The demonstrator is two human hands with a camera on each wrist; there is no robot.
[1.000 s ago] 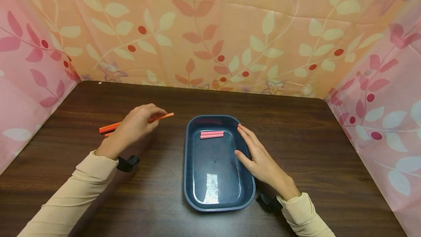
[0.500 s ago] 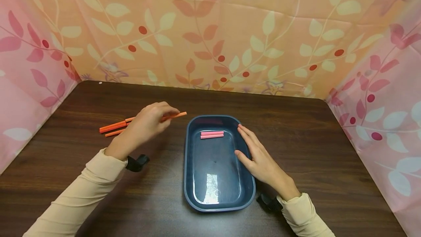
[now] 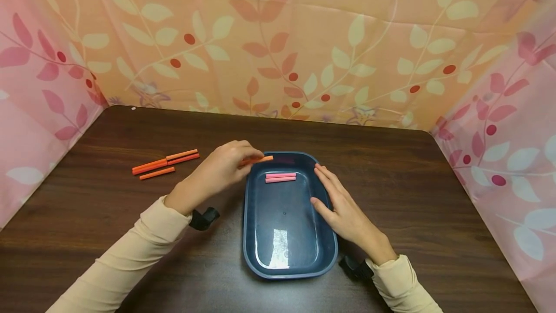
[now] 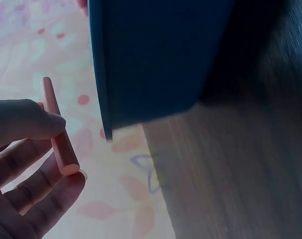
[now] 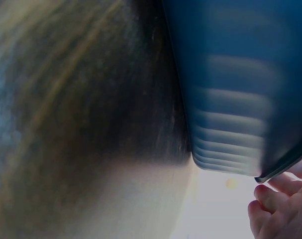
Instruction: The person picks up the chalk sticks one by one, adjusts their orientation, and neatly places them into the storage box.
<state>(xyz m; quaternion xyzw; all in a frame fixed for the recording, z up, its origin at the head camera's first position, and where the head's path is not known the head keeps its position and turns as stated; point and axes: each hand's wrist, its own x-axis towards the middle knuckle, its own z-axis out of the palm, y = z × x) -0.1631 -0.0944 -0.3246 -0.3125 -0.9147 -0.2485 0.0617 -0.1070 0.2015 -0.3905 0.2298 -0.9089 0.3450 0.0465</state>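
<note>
My left hand (image 3: 223,165) pinches an orange chalk stick (image 3: 266,159) between thumb and fingers, over the far left rim of a dark blue plastic tray (image 3: 284,235). In the left wrist view the chalk stick (image 4: 63,147) shows a flat round end, with the thumb across its middle; whether a second piece lies behind it I cannot tell. Two pink chalk sticks (image 3: 280,177) lie side by side inside the tray, near its far end. My right hand (image 3: 343,211) rests on the tray's right rim with its fingers extended; its fingertips (image 5: 260,211) touch near the edge.
Several orange and red-orange chalk sticks (image 3: 162,162) lie in a loose group on the dark wooden table (image 3: 404,182), left of the tray. A leaf-patterned cloth (image 3: 278,62) hangs behind the table and along both sides.
My left hand has carried the orange chalk stick rightward from the group on the table to above the tray's rim, uncovering the sticks left behind. The right hand has stayed in place.
</note>
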